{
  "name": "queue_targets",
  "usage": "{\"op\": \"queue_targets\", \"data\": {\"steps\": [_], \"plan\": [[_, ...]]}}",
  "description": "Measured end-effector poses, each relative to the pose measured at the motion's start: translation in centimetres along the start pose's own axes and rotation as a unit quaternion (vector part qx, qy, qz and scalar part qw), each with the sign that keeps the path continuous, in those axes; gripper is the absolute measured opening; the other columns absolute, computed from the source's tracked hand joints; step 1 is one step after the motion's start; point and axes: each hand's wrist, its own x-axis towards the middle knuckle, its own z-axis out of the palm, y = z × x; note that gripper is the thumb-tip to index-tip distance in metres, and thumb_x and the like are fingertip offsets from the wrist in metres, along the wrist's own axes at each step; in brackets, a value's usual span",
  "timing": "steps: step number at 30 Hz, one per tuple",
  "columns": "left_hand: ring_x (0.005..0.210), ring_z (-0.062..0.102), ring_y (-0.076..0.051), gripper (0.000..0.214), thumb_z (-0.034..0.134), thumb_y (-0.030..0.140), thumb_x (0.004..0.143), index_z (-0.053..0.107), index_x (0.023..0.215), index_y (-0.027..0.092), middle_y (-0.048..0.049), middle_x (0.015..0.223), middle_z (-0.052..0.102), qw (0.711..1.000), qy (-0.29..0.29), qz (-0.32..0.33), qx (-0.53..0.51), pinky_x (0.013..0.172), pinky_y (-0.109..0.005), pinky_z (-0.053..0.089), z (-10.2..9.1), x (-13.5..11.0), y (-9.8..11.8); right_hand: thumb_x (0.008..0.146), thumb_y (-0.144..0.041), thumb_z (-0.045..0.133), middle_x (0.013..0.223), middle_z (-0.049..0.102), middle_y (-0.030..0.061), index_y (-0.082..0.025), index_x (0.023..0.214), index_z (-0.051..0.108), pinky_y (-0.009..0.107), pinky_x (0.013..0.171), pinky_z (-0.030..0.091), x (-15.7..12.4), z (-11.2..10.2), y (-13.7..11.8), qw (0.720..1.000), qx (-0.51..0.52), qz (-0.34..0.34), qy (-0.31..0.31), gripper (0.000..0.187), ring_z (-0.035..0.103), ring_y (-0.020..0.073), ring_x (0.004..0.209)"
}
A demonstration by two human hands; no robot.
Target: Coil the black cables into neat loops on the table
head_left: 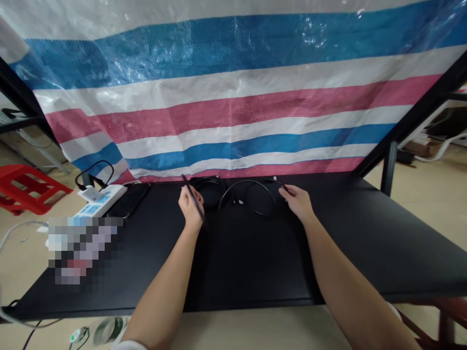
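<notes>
Closed around a thin, straight black strip [187, 183] is my left hand [190, 205], above the middle of the black table. The strip slants up past the fingers and down along the wrist; its exact kind is unclear. Farther right, my right hand [299, 204] pinches one end of a thin black cable [273, 198] between thumb and fingers. The cable curves in loose loops between both hands. Behind the left hand lies a coiled black cable [210, 181], partly covered by that hand. A small white tip [241, 201] shows near the loops.
On the left of the black table [251, 262] lie a white power strip [118, 194] with a plugged-in charger [90, 193] and a dark phone [129, 200]. A striped plastic sheet [233, 107] hangs behind. A red stool [32, 187] stands on the floor to the left.
</notes>
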Motion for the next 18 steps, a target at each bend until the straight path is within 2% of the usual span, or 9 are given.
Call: {"op": "queue_targets", "data": {"steps": [2, 4, 7, 10, 12, 14, 16, 18], "plan": [[0.035, 0.025, -0.003, 0.043, 0.051, 0.044, 0.086, 0.038, 0.054, 0.018, 0.0084, 0.044, 0.029, 0.999, 0.009, -0.035, -0.041, 0.036, -0.016, 0.019, 0.0, 0.4, 0.7, 0.063, -0.057, 0.06, 0.058, 0.064, 0.0033, -0.018, 0.067, 0.066, 0.025, 0.042, 0.033, 0.2, -0.1, 0.2, 0.997, 0.065, 0.028, -0.01, 0.039, 0.047, 0.0118, 0.045], [0.033, 0.019, -0.003, 0.043, 0.042, 0.042, 0.09, 0.038, 0.055, 0.017, 0.0092, 0.043, 0.025, 0.993, -0.001, -0.094, -0.076, 0.035, -0.015, 0.018, 0.0, 0.6, 1.4, 0.066, -0.06, 0.055, 0.056, 0.062, 0.0034, -0.017, 0.069, 0.065, 0.023, 0.037, 0.026, 0.4, -0.2, 0.4, 0.992, 0.116, 0.054, 0.017, 0.044, 0.043, 0.0101, 0.042], [0.031, 0.012, -0.003, 0.044, 0.032, 0.042, 0.093, 0.034, 0.056, 0.018, 0.0105, 0.042, 0.017, 0.968, -0.058, -0.208, -0.126, 0.035, -0.016, 0.02, -0.2, 0.5, 2.3, 0.055, -0.045, 0.07, 0.057, 0.061, 0.0001, -0.018, 0.072, 0.065, 0.023, 0.041, 0.033, 0.6, -0.1, 0.5, 0.994, 0.086, 0.035, 0.055, 0.032, 0.047, 0.0105, 0.046], [0.03, 0.01, -0.003, 0.044, 0.026, 0.041, 0.094, 0.031, 0.056, 0.019, 0.0104, 0.043, 0.014, 0.94, -0.106, -0.28, -0.164, 0.035, -0.016, 0.02, -0.3, 0.3, 2.6, 0.043, -0.035, 0.079, 0.057, 0.061, -0.0019, -0.018, 0.07, 0.067, 0.028, 0.052, 0.044, 0.2, 0.3, 0.4, 1.0, 0.018, -0.012, -0.009, 0.034, 0.054, 0.0133, 0.052], [0.03, 0.01, -0.003, 0.044, 0.025, 0.041, 0.094, 0.029, 0.057, 0.019, 0.0102, 0.045, 0.013, 0.928, -0.119, -0.302, -0.183, 0.035, -0.016, 0.017, -0.3, 0.2, 2.6, 0.042, -0.037, 0.079, 0.058, 0.062, -0.0014, -0.018, 0.072, 0.068, 0.031, 0.055, 0.046, -0.3, 0.4, 0.2, 0.997, 0.006, -0.052, -0.054, 0.037, 0.056, 0.0148, 0.054], [0.03, 0.009, -0.004, 0.044, 0.026, 0.042, 0.094, 0.029, 0.057, 0.019, 0.0103, 0.045, 0.011, 0.921, -0.124, -0.312, -0.196, 0.035, -0.016, 0.016, -0.3, 0.2, 2.5, 0.049, -0.041, 0.076, 0.063, 0.065, 0.0005, -0.019, 0.076, 0.07, 0.034, 0.056, 0.048, -0.6, 0.3, 0.0, 0.992, -0.003, -0.108, -0.063, 0.036, 0.058, 0.0167, 0.056], [0.031, 0.008, -0.004, 0.043, 0.026, 0.042, 0.094, 0.029, 0.057, 0.019, 0.0103, 0.046, 0.01, 0.918, -0.128, -0.316, -0.203, 0.035, -0.016, 0.015, -0.4, 0.2, 2.4, 0.059, -0.042, 0.069, 0.072, 0.068, 0.0038, -0.02, 0.081, 0.07, 0.037, 0.06, 0.051, -0.7, 0.0, 0.0, 0.981, -0.046, -0.181, -0.044, 0.031, 0.061, 0.0203, 0.064], [0.031, 0.008, -0.004, 0.043, 0.027, 0.042, 0.094, 0.03, 0.057, 0.019, 0.0103, 0.046, 0.011, 0.915, -0.137, -0.318, -0.206, 0.035, -0.016, 0.016, -0.5, 0.3, 2.3, 0.067, -0.04, 0.063, 0.086, 0.07, 0.0069, -0.022, 0.087, 0.07, 0.042, 0.071, 0.052, -0.5, -0.2, 0.1, 0.958, -0.121, -0.261, -0.021, 0.028, 0.063, 0.0246, 0.079]]}}
